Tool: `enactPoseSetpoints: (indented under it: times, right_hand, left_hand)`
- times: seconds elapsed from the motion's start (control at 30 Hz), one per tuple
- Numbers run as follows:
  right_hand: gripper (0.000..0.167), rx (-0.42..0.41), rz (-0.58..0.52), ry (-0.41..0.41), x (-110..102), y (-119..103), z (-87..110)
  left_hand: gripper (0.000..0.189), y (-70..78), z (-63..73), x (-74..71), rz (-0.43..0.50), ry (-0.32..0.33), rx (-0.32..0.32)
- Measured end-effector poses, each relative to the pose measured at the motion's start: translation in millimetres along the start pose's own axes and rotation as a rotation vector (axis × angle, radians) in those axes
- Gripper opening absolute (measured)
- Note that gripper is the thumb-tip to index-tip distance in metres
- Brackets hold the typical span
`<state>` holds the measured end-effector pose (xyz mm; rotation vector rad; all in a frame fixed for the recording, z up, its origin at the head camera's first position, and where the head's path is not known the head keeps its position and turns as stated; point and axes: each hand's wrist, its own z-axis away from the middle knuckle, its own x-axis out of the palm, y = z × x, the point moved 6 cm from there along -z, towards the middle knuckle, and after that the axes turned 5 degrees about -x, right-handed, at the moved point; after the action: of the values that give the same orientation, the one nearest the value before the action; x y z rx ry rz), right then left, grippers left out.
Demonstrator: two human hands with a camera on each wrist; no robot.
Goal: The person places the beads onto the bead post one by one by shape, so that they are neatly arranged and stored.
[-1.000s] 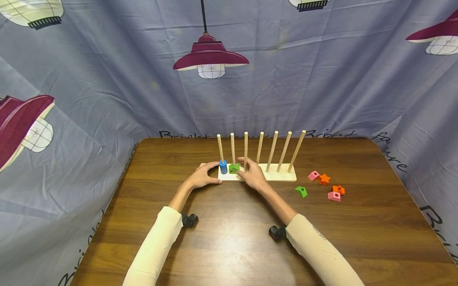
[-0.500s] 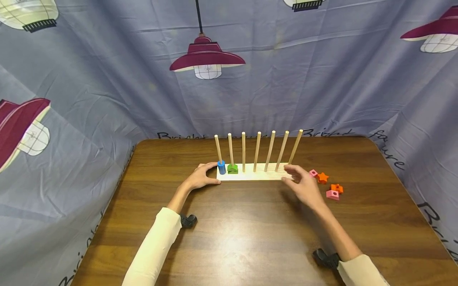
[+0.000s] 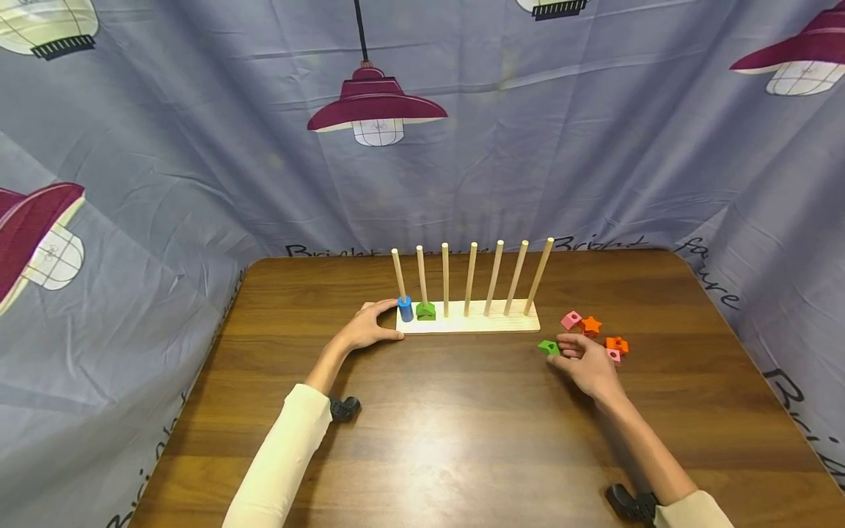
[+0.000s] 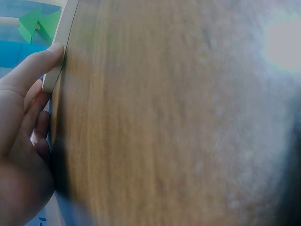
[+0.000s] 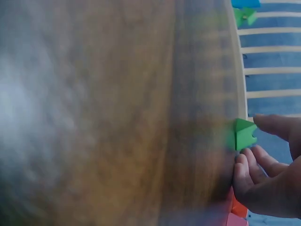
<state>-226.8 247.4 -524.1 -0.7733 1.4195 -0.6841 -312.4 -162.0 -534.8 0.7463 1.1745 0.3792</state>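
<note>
green, likely light and stiff, the block (image 3: 547, 347) lies right of frame centre; pinch its sides. the right hand (image 3: 589, 369), loosely parted, flanks it; the left hand (image 3: 361, 328) grips the board (image 3: 472, 325).

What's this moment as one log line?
left hand grips board | right hand at loose green block | pegged: blue cylinder, other green block | also loose: pink blocks, orange blocks

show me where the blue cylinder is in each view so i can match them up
Head: blue cylinder on the leftmost peg, beside the left hand.
Left wrist: blue cylinder at the left edge, upper part, cut off.
Right wrist: blue cylinder at the top edge, right of centre, cut off.
Shared landmark: the green block on the next peg.
</note>
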Motion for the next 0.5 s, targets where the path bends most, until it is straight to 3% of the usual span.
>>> enactPoseSetpoints:
  times: [0.3,0.43,0.5]
  right_hand:
    - [0.031,-0.027,0.106,0.030,3,-3,-8.5]
    - [0.030,-0.099,0.099,0.037,2,-15,-7.3]
    - [0.030,-0.164,0.033,0.032,3,-28,-6.7]
  left_hand:
    - [0.081,-2.6,-0.8,0.3,-0.011,0.008,0.007]
    - [0.081,-2.3,-1.0,0.3,-0.008,0.004,0.013]
    - [0.081,-1.9,-0.8,-0.5,-0.003,0.008,0.017]
